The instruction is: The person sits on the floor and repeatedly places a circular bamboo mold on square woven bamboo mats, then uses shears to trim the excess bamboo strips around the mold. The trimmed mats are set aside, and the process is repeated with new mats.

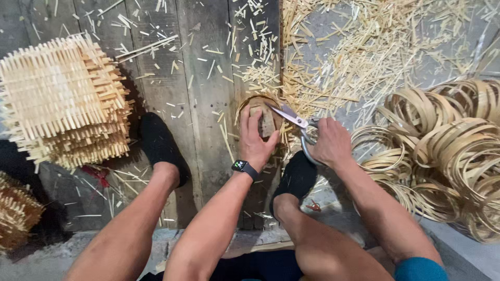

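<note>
At the far left edge of the wooden floor (203, 78) stands a stack of woven bamboo pieces (65, 101) with bristling untrimmed ends, piled one on another, and below it at the lower left corner a darker pile of the same kind (15, 213) shows only in part. Next comes the person's left foot in a black sock (159, 145), flat on the planks. In the middle, the left hand (255, 138), with a dark watch (244, 167) on the wrist, presses down on a small round woven bamboo piece (260, 112); the fingers lie spread over its top and grasp it, in my judgement so that it does not turn or slip. Just right of it, the right hand (328, 143) is clenched around the handles of metal scissors (297, 122), whose blades are parted and point toward the rim of the round piece, touching or nearly touching its edge. The right foot (297, 174), also in a black sock, rests just under both hands, close to the piece. Pale bamboo clippings (333, 57) lie thick on the floor toward the upper right. At the right edge, many thin bamboo hoops (448, 151) lie heaped together, near the right arm, which seems a handy place for reaching them.
</note>
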